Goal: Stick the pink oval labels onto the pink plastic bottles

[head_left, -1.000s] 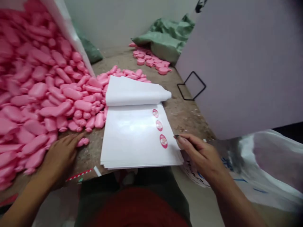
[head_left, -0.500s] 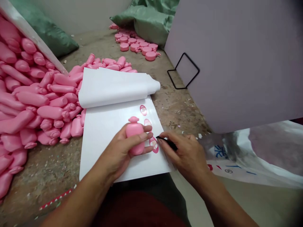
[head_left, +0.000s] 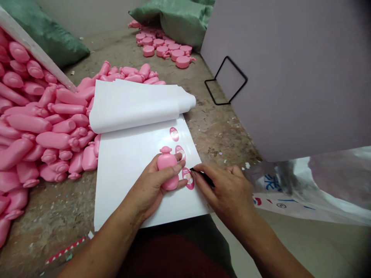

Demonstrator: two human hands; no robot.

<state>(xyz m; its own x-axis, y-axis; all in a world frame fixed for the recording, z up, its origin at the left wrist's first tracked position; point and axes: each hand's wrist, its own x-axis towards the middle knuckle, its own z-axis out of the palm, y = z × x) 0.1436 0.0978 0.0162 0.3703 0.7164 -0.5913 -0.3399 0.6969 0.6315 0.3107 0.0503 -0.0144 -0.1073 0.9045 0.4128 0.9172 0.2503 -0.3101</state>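
Observation:
My left hand is wrapped round a small pink bottle, which it holds upright over a white sticker sheet. Near the sheet's right edge lie a few oval pink stickers, one higher up and another close to my left fingertips. A slim black tool is pinched in my right hand, its tip at the upper right edge of the lowest sticker. Folded-back white sheets cover the far part of the sheet.
Many pink bottles are heaped on the left. Pink round pieces lie at the back beside a green bag. A grey panel with a black wire frame stands on the right, above a printed plastic bag.
The view has shifted slightly. My left hand has moved the bottle a little to the right, and the tool tip remains by the lowest sticker.

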